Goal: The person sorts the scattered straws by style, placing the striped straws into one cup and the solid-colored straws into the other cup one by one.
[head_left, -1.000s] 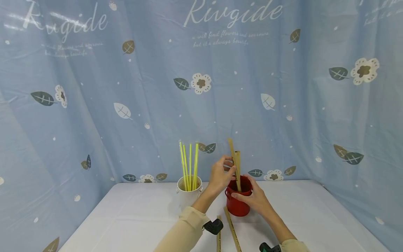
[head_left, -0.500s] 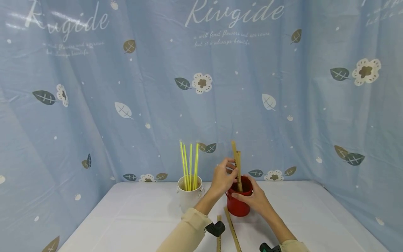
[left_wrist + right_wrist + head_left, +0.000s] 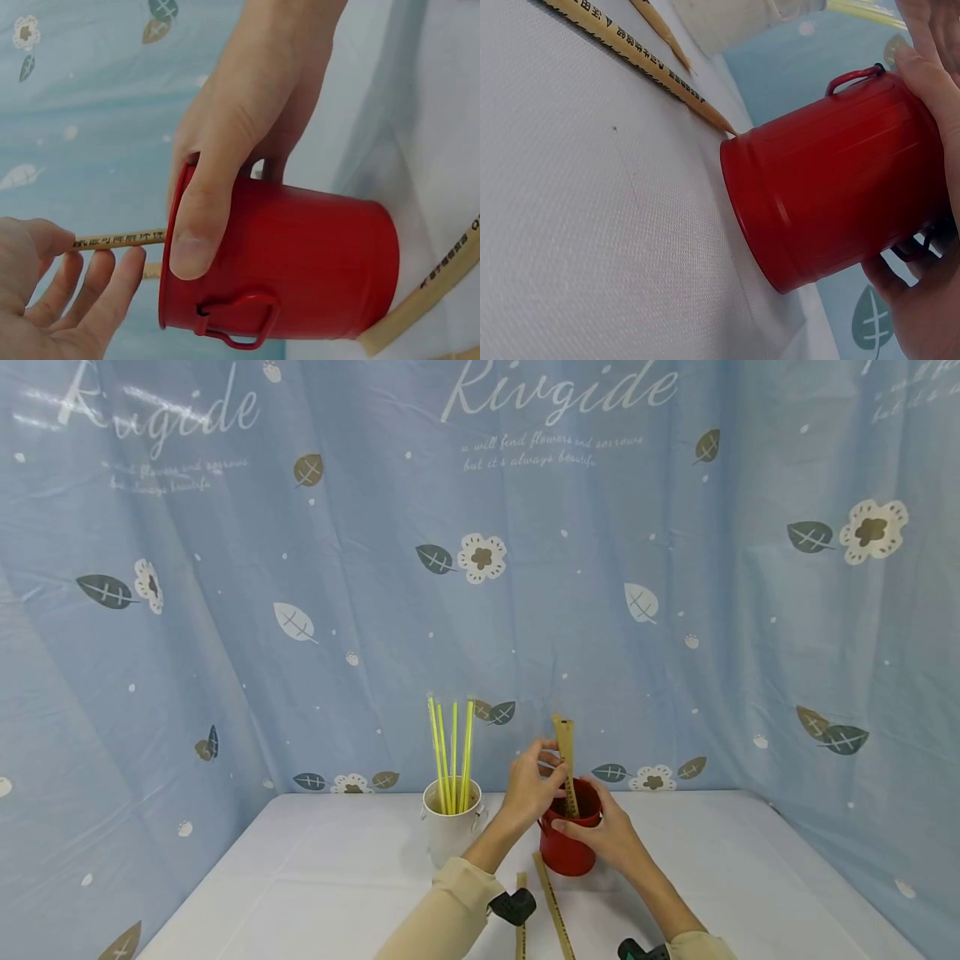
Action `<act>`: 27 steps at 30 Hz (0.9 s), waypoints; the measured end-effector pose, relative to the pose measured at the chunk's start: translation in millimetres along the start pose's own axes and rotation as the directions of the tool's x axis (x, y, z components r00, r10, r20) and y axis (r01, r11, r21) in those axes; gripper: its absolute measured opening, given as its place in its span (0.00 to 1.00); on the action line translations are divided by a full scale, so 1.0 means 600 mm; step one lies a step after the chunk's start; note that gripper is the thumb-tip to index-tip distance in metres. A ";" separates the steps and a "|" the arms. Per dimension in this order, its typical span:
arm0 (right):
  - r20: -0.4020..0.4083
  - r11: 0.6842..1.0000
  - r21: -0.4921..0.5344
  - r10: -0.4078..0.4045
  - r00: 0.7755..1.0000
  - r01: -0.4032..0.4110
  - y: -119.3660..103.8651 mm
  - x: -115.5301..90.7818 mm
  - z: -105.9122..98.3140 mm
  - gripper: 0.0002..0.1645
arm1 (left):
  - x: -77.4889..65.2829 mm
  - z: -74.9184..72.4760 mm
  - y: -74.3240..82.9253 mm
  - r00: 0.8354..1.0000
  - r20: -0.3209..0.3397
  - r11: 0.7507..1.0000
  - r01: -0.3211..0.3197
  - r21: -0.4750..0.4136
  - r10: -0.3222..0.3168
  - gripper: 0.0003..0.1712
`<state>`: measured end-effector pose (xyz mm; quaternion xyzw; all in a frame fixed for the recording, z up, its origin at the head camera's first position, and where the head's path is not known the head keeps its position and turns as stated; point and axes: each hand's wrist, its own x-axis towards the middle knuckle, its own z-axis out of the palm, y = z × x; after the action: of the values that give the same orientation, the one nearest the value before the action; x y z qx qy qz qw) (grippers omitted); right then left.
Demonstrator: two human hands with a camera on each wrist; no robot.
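Observation:
My left hand [image 3: 528,781] pinches a slim stick in a printed brown paper wrapper [image 3: 120,239] between thumb and fingertips. The stick's lower end is inside a small red metal bucket [image 3: 567,852] standing on the table. Another brown-wrapped stick [image 3: 567,739] leans in the bucket beside it. My right hand [image 3: 611,831] grips the bucket around its rim, thumb at the near side. In the left wrist view the bucket's wire handle loop [image 3: 244,319] shows on its side. The sticks' bottom ends are hidden by the bucket wall.
Two more brown-wrapped sticks, one nearer the bucket [image 3: 553,902] and one left of it [image 3: 521,935], lie on the white tabletop [image 3: 337,877]. A white bucket [image 3: 442,835] holding several yellow-green sticks [image 3: 453,752] stands to the left. A blue printed curtain [image 3: 360,568] hangs behind.
The pinched stick has slid lower into the red bucket, its top now about level with the other's. My left hand shifted slightly right; my right hand stayed on the bucket.

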<state>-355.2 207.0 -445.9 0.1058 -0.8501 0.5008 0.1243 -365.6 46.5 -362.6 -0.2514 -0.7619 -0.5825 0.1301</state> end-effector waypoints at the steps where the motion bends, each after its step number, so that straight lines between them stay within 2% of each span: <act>1: -0.001 1.000 0.002 -0.003 1.000 0.003 0.001 0.000 0.000 0.56 | 0.000 0.000 0.000 1.000 0.001 1.000 0.002 -0.001 -0.002 0.19; 13: -0.012 1.000 0.002 -0.016 1.000 0.016 0.000 0.000 0.001 0.55 | 0.008 -0.011 0.013 1.000 -0.026 0.997 -0.016 -0.082 0.014 0.19; 15: -0.012 1.000 0.003 -0.016 1.000 0.016 -0.001 0.000 0.001 0.56 | 0.010 -0.015 0.016 0.999 -0.039 0.996 -0.019 -0.087 0.015 0.18; 18: -0.014 1.000 0.007 -0.017 1.000 0.017 -0.003 -0.001 0.001 0.55 | 0.013 -0.023 0.020 0.997 -0.073 0.998 -0.041 -0.049 0.037 0.16; 19: -0.014 1.000 0.011 -0.017 1.000 0.018 -0.003 -0.001 0.001 0.55 | 0.011 -0.026 0.029 0.996 -0.081 0.998 -0.045 -0.045 0.041 0.16; 23: -0.015 0.999 0.030 -0.017 1.000 0.017 -0.015 -0.007 -0.002 0.53 | 0.017 -0.032 0.036 0.993 -0.106 0.995 -0.059 -0.081 0.050 0.15; 27: -0.018 0.999 0.028 -0.017 1.000 0.017 -0.006 -0.003 0.001 0.53 | 0.025 -0.036 0.037 0.991 -0.123 0.992 -0.064 -0.113 0.050 0.15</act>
<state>-352.1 205.0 -443.6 0.1103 -0.8409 0.5125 0.1345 -367.9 33.9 -330.7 -0.2449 -0.7099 -0.6360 0.1774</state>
